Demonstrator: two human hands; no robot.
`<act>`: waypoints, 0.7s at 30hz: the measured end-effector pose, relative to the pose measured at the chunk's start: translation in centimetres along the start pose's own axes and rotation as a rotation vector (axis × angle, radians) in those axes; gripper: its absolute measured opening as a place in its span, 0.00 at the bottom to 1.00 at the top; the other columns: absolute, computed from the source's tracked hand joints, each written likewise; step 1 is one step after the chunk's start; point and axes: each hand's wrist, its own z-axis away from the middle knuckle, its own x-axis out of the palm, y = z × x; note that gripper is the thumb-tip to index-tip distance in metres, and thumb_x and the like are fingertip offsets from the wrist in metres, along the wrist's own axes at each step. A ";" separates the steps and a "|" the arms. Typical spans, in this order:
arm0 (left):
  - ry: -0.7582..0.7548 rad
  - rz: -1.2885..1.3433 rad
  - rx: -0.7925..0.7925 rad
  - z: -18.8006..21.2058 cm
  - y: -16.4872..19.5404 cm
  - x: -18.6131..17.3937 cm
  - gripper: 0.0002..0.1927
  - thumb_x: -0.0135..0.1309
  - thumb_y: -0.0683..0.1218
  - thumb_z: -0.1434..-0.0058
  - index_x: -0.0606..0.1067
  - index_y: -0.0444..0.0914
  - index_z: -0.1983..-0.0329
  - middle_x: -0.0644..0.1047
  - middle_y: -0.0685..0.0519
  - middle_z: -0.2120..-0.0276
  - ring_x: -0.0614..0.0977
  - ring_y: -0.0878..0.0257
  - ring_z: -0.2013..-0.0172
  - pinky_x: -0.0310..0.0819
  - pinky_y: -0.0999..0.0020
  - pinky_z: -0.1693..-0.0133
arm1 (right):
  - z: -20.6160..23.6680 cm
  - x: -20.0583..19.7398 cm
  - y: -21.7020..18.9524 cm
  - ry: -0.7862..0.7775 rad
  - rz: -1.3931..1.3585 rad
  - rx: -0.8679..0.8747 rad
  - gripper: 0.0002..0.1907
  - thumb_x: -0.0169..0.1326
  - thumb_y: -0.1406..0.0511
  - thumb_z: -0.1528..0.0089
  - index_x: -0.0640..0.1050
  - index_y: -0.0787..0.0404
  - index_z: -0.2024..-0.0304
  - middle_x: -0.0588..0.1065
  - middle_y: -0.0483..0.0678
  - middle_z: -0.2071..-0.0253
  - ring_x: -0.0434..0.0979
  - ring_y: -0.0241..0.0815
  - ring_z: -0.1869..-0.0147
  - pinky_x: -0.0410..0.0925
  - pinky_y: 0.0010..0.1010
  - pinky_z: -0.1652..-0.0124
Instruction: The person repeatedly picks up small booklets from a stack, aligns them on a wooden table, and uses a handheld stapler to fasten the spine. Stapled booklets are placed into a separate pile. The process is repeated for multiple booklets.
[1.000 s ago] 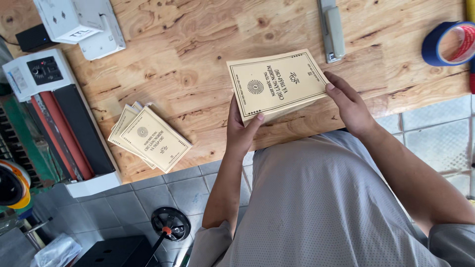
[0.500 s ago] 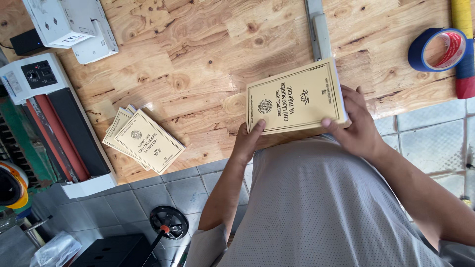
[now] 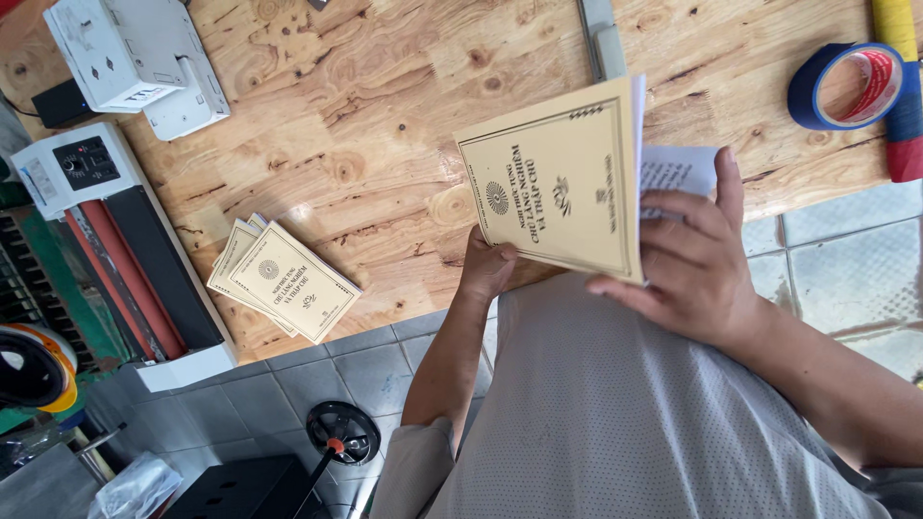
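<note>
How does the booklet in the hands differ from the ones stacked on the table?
The held booklet is lifted off the wooden table and gripped by the left hand and right hand; the stacked booklets lie flat, untouched. The held one has its white pages fanned open at the right edge; the stacked ones are closed. It is single; they are several, slightly offset. Both share cream covers with a round emblem.

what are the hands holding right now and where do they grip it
Both hold one cream booklet: the left hand grips its lower corner, the right hand holds the open page edge, fingers fanning the pages.
</note>
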 end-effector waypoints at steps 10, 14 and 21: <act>-0.168 0.094 -0.031 -2.0 0.0 3.6 0.52 0.67 0.68 0.49 0.66 0.36 0.29 0.74 0.53 0.37 0.74 0.61 0.35 0.68 0.59 0.33 | -1.3 -0.8 -1.6 0.049 0.198 -0.217 0.16 0.67 0.50 0.40 0.83 0.52 0.73 0.79 0.39 0.65 0.79 0.42 0.44 0.34 0.61 0.25; -0.125 0.087 0.012 -1.1 1.1 4.4 0.49 0.66 0.67 0.45 0.66 0.34 0.29 0.73 0.48 0.36 0.73 0.57 0.34 0.67 0.56 0.32 | -1.2 -0.6 -1.3 0.098 0.183 -0.085 0.17 0.67 0.50 0.38 0.85 0.55 0.70 0.80 0.42 0.64 0.79 0.42 0.44 0.36 0.58 0.24; -0.016 -0.674 0.470 3.3 6.2 7.8 0.16 0.66 0.53 0.38 0.80 0.36 0.58 0.68 0.50 0.33 0.68 0.63 0.32 0.65 0.64 0.37 | 0.5 -1.4 0.4 0.091 -0.360 0.669 0.13 0.60 0.58 0.32 0.82 0.60 0.52 0.80 0.44 0.57 0.77 0.31 0.52 0.61 0.37 0.32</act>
